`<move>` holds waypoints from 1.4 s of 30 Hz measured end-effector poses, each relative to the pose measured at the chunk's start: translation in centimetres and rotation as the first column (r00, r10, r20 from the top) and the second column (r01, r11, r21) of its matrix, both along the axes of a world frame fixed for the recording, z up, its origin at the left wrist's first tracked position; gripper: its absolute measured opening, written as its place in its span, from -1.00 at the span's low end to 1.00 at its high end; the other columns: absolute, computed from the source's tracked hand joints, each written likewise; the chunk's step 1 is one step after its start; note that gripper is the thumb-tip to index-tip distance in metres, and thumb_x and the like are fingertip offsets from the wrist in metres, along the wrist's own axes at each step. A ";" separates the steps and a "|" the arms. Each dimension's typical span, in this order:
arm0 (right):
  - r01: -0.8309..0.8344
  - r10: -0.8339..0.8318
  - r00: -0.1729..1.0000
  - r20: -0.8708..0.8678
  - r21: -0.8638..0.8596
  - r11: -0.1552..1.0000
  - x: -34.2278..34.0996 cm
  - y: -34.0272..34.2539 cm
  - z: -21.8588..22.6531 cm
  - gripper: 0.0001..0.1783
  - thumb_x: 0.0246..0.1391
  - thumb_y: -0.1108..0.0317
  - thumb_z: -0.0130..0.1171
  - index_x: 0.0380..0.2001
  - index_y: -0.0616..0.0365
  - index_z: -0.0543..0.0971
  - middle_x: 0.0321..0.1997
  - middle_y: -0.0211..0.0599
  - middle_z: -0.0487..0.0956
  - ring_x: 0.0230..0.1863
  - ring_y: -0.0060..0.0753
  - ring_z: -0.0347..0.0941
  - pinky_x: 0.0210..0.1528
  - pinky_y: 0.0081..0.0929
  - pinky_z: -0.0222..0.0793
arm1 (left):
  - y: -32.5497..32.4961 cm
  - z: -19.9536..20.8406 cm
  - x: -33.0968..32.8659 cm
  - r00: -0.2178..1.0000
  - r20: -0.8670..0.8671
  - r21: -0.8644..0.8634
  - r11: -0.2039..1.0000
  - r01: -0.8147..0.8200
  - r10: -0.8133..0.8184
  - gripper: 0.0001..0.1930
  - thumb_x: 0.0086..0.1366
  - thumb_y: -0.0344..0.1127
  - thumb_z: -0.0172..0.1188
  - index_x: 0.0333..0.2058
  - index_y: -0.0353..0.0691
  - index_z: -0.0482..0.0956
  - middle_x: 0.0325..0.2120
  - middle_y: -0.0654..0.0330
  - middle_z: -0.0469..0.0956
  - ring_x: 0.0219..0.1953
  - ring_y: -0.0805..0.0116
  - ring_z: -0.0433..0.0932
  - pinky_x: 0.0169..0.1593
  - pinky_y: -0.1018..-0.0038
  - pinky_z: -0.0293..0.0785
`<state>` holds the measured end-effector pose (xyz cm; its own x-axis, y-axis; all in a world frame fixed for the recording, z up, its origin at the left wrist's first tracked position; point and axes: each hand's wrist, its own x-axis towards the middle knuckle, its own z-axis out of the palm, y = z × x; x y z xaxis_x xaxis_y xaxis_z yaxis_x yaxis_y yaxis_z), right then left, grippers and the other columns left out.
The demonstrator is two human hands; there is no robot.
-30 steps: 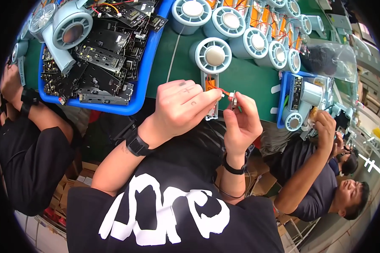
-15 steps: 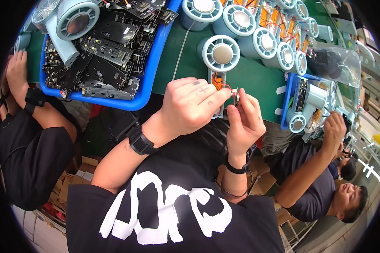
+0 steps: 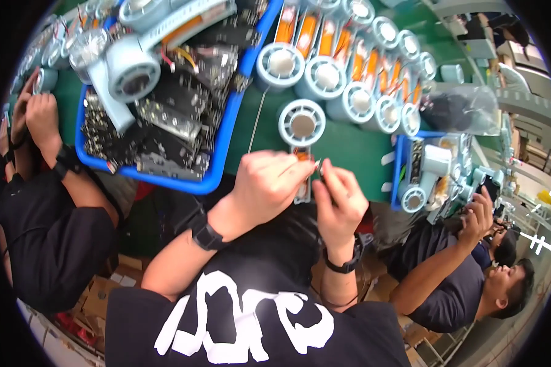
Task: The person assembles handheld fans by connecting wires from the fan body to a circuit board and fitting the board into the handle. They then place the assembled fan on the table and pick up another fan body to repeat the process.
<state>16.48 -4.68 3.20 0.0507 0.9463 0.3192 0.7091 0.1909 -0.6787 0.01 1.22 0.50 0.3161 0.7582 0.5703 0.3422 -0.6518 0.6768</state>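
The left hand (image 3: 263, 181) and right hand (image 3: 343, 200) had drawn closer over the light-blue fan (image 3: 302, 123), fingers closed, apparently pinching a wire plug (image 3: 317, 163) and small board (image 3: 322, 172), now nearly meeting; blur hid contact.

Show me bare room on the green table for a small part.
Free: the green table beyond the right hand, between the nearest fan, the fan rows and the small blue tray. Also free: a strip between that fan and the large blue tray. Crowded: the far side, packed with those rows, and the large tray, heaped with circuit boards.
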 end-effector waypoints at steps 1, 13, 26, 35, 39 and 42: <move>0.004 -0.005 1.000 -0.028 -0.025 1.000 -0.1 -0.2 -0.1 -0.56 -0.04 0.63 0.39 -0.01 0.27 0.69 -0.21 -0.13 0.65 -0.30 -0.32 0.60 -0.24 -0.49 0.49 | -0.2 0.0 -0.1 1.000 -0.008 -0.041 0.999 0.011 -0.011 -0.84 0.09 -0.46 0.34 -0.30 -0.21 0.66 -0.58 0.23 0.54 -0.56 0.24 0.57 -0.49 0.38 0.45; -0.049 -0.007 0.975 -0.224 -0.242 0.969 2.6 0.5 1.9 -0.65 -0.01 0.58 0.38 -0.08 0.25 0.71 -0.22 -0.14 0.67 -0.33 -0.31 0.62 -0.31 -0.51 0.49 | 0.0 2.1 1.1 0.992 -0.121 0.026 0.999 0.035 -0.032 -0.62 0.00 -0.48 0.34 -0.12 -0.13 0.68 -0.63 0.29 0.43 -0.59 0.29 0.50 -0.51 0.37 0.43; -0.343 0.291 0.916 -0.276 -0.160 0.926 4.5 3.6 2.3 -0.61 -0.02 0.55 0.39 -0.04 0.22 0.70 -0.35 -0.17 0.62 -0.41 -0.33 0.54 -0.36 -0.48 0.42 | 1.8 3.0 0.4 0.974 -0.221 0.096 0.992 0.081 -0.059 -0.81 0.09 -0.43 0.34 -0.27 -0.12 0.65 -0.59 0.28 0.50 -0.59 0.28 0.50 -0.48 0.41 0.43; -0.336 0.225 0.890 -0.396 -0.238 0.911 4.1 3.7 2.2 -0.63 0.10 0.61 0.29 0.01 0.21 0.68 -0.33 -0.33 0.60 -0.39 -0.64 0.48 -0.37 -0.64 0.38 | 0.4 2.3 0.9 0.989 -0.149 0.004 1.000 -0.009 0.010 -0.82 0.11 -0.47 0.40 -0.28 -0.20 0.65 -0.52 0.23 0.55 -0.52 0.22 0.54 -0.40 0.37 0.49; -0.333 0.070 0.797 -0.599 -0.341 0.879 2.9 3.1 1.9 -0.64 0.19 0.59 0.22 0.06 0.24 0.64 -0.29 -0.42 0.57 -0.38 -0.77 0.42 -0.38 -0.73 0.33 | -2.2 1.7 1.2 0.970 -0.007 -0.086 0.966 -0.242 0.242 -0.76 0.12 -0.55 0.38 -0.19 -0.25 0.67 -0.41 0.16 0.58 -0.45 0.25 0.55 -0.38 0.39 0.48; -0.338 0.058 0.809 -0.585 -0.382 0.860 2.6 2.9 2.2 -0.65 0.24 0.55 0.18 0.09 0.27 0.61 -0.27 -0.43 0.56 -0.39 -0.78 0.42 -0.38 -0.76 0.32 | -2.9 1.0 1.4 0.949 -0.053 -0.042 0.949 -0.312 0.310 -0.73 0.13 -0.59 0.36 -0.16 -0.29 0.68 -0.30 0.12 0.61 -0.40 0.21 0.57 -0.34 0.38 0.51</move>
